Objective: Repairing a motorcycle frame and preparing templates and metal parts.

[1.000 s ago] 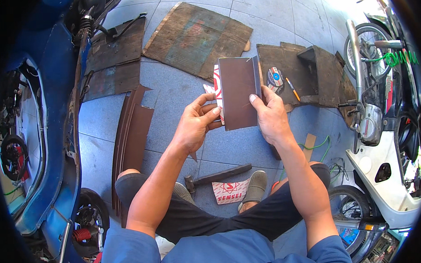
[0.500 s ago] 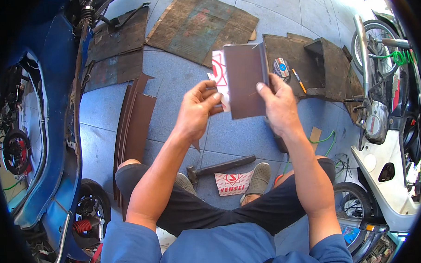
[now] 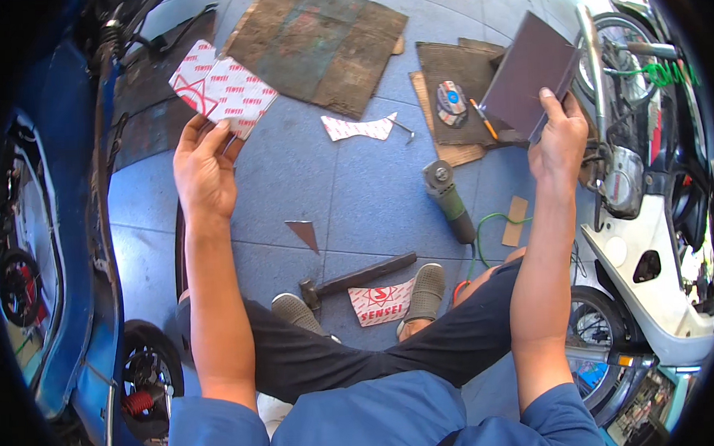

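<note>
1. At left, the left hand (image 3: 205,169) pinches a white-and-red angular cardboard piece (image 3: 226,87) low, likely keeping its face uncovered.
2. Near the middle, on blue floor tiles (image 3: 364,187), lies a green-and-grey angle grinder (image 3: 451,204).
3. Well apart, the right hand (image 3: 560,137) grips a dark-brown rectangular sheet (image 3: 527,79) likewise.
</note>
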Tool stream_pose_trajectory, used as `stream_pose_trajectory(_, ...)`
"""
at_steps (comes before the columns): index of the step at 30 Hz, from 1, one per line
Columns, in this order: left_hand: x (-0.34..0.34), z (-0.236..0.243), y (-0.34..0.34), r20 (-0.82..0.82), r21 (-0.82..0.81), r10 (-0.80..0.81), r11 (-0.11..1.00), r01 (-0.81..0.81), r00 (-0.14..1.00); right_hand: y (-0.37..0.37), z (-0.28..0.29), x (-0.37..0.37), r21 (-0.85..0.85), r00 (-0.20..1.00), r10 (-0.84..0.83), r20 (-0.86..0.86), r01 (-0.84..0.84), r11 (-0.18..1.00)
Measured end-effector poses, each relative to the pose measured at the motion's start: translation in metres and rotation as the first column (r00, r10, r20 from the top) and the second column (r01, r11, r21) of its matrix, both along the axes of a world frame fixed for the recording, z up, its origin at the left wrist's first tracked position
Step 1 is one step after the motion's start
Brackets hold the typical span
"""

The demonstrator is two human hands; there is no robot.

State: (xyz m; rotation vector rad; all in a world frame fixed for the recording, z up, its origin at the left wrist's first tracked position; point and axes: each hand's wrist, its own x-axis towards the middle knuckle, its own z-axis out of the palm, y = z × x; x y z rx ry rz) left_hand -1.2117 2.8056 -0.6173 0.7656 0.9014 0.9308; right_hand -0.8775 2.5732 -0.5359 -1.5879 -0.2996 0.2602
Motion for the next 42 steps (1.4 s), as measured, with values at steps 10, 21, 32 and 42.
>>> stream_pose_trajectory(10,0.040,-0.019,-0.047,-0.187,-0.121,-0.198,0.977,0.177,0.962,-0.036,0.013,0.030,-0.041,0.997,-0.071,-0.038,0.070,0.997)
stream_pose_trajectory(21,0.061,-0.051,-0.078,-0.115,-0.333,-0.239,0.924,0.189,0.964,-0.030,0.014,0.008,-0.085,0.997,0.062,-0.038,-0.065,0.994)
stream_pose_trajectory(32,0.067,-0.053,-0.082,-0.114,-0.362,-0.282,0.905,0.224,0.953,-0.012,0.001,-0.021,-0.213,0.979,0.198,-0.042,-0.202,0.956)
stream_pose_trajectory(42,0.064,-0.048,-0.083,-0.079,-0.366,-0.293,0.898,0.245,0.953,0.013,-0.027,-0.064,-0.324,0.903,0.411,-0.125,-0.428,0.844)
